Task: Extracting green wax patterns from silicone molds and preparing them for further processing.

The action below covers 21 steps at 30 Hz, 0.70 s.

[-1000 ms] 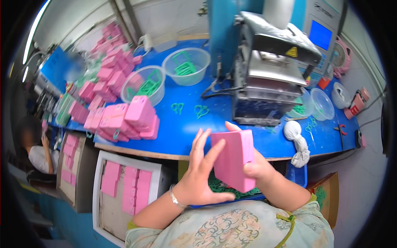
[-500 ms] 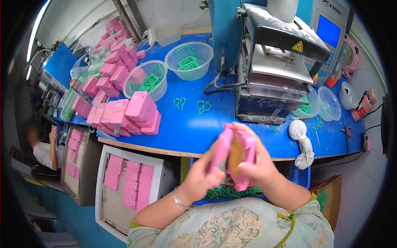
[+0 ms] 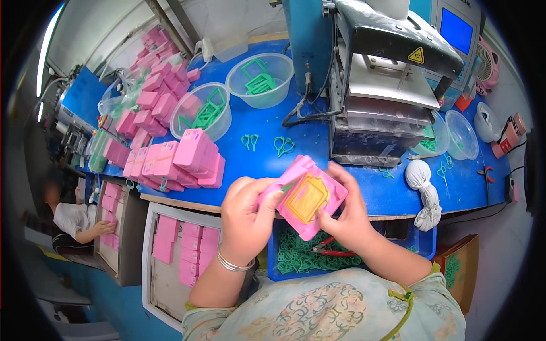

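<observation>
A pink block mold with a yellow frame-shaped recess on its inner face is in my right hand, held above the table's front edge. My left hand closes on a second pink mold half, seen nearly edge-on at the first one's left. A bit of green shows between the halves; its shape is mostly hidden. Just below the hands, a blue tray holds many small green pieces and red-handled pliers.
Pink blocks are stacked at left, beside two clear bowls of green frames. A press machine stands at back right, near a white cloth bundle. A white-rimmed box holds pink blocks. A co-worker sits far left.
The mold halves have turned so the yellow inner face now shows towards me. My left hand has moved left and up, and the tray below is more visible.
</observation>
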Available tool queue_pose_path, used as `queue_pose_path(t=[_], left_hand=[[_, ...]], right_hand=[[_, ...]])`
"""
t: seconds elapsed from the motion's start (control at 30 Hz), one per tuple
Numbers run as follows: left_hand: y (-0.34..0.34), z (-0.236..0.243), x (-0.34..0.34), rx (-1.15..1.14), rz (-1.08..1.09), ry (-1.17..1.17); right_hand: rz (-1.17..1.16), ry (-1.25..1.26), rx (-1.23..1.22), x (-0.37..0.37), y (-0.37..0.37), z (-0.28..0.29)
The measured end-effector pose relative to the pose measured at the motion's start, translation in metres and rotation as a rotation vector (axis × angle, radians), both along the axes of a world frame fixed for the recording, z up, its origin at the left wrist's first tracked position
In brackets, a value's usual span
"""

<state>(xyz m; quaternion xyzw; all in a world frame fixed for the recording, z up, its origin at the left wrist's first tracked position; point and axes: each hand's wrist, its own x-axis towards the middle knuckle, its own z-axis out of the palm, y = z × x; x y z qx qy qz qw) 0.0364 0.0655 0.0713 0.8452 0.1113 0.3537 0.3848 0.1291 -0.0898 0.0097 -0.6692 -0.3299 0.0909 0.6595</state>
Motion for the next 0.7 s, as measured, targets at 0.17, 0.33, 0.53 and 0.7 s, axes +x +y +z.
queue_pose_path(t=[0.17, 0.33, 0.53, 0.7], left_hand=[[-0.006, -0.004, 0.016, -0.132, -0.34, 0.175], [-0.001, -0.01, 0.022, -0.309, -0.318, 0.184], [0.0, -0.016, 0.025, -0.336, -0.374, 0.207], [0.003, -0.017, 0.026, -0.307, -0.336, 0.137]], right_hand=[[-0.292, -0.805, -0.154, 0.006, -0.008, 0.015], [-0.264, -1.052, -0.102, 0.015, -0.009, 0.02], [-0.231, -1.141, -0.065, 0.017, -0.008, 0.027], [-0.158, -1.158, -0.101, 0.019, -0.014, 0.03]])
